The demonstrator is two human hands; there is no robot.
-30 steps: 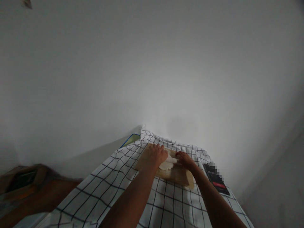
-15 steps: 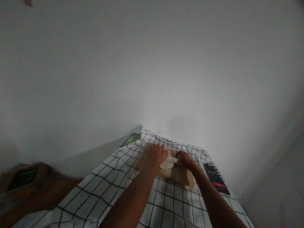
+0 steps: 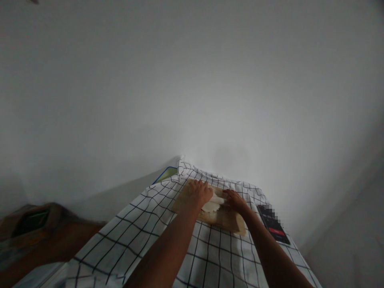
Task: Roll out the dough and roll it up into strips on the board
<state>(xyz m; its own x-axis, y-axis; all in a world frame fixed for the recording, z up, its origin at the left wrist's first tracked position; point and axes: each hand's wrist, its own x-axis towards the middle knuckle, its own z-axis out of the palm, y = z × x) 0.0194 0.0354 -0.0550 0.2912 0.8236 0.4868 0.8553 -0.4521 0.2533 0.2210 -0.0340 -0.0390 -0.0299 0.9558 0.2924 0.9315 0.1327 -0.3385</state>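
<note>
A flat sheet of pale dough with a ragged near edge lies on a wooden board. Its far part looks folded or rolled into a ridge between my hands. My left hand bends over the left end of this ridge, fingers curled down at the far side. At the right end, my right hand is closed with its fingertips bent inward onto the dough. My palms and fingers cover both ends, so what lies beneath them is hidden.
A white tablecloth with dark checks covers the table. To the right lies a phone with a lit screen. A pale wall rises behind the table. At the lower left stands a brown box-like thing, blurred.
The view has shifted very slightly. My right hand's fingers have moved a little on the dough; my left hand stays nearly in place.
</note>
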